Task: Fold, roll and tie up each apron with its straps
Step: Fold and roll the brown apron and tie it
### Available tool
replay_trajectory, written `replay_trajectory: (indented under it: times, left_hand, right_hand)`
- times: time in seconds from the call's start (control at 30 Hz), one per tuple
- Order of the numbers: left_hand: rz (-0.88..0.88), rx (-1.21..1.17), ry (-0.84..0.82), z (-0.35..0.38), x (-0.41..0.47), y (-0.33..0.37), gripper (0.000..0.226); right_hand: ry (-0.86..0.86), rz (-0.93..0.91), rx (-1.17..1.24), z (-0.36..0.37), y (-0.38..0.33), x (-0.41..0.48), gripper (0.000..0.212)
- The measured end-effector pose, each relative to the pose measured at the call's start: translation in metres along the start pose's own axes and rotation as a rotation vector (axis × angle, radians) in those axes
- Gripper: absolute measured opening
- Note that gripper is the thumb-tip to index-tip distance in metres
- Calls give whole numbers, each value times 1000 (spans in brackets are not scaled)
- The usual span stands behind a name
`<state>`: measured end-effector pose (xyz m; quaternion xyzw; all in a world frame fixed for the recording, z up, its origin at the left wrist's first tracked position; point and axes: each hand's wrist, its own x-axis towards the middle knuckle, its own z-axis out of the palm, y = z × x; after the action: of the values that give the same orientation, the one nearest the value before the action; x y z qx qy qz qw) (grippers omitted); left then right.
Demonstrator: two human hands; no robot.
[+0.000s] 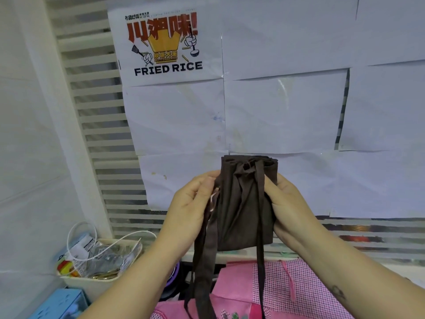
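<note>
A poster point(164, 46) on the wall reads "FRIED RICE" in black, under red Chinese characters and a yellow crown, taped among plain white paper sheets point(285, 116). Below it both hands hold a rolled brown apron point(243, 203) up in the air: the left hand point(193, 203) curls round its left edge and the right hand point(289, 203) grips its right side. 2 soft cloth straps point(261, 226) hang down over a pink checked apron point(299, 291). A cream tub point(92, 284) of packets stands at left
</note>
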<state>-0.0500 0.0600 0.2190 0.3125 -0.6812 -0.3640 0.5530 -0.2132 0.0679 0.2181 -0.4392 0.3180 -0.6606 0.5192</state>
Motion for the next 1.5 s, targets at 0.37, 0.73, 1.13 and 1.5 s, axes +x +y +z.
replay_trajectory:
  times: [0.37,0.73,1.13,1.5]
  left_hand:
    - [-148,423,-140,-14,5,6,19]
    - [-16,240,-88,6,-9,5,63]
    - [148,416,220,2,3,-14,16]
    - [163,469,-32,-18,-3,-17,37]
  right_hand:
    - [-30,36,-73,1,6,-5,36]
    - [-12,3,-105,11,7,-7,22]
    - [173,-333,-546,4,6,-18,31]
    - [-242,-105,-667,0,-40,7,15]
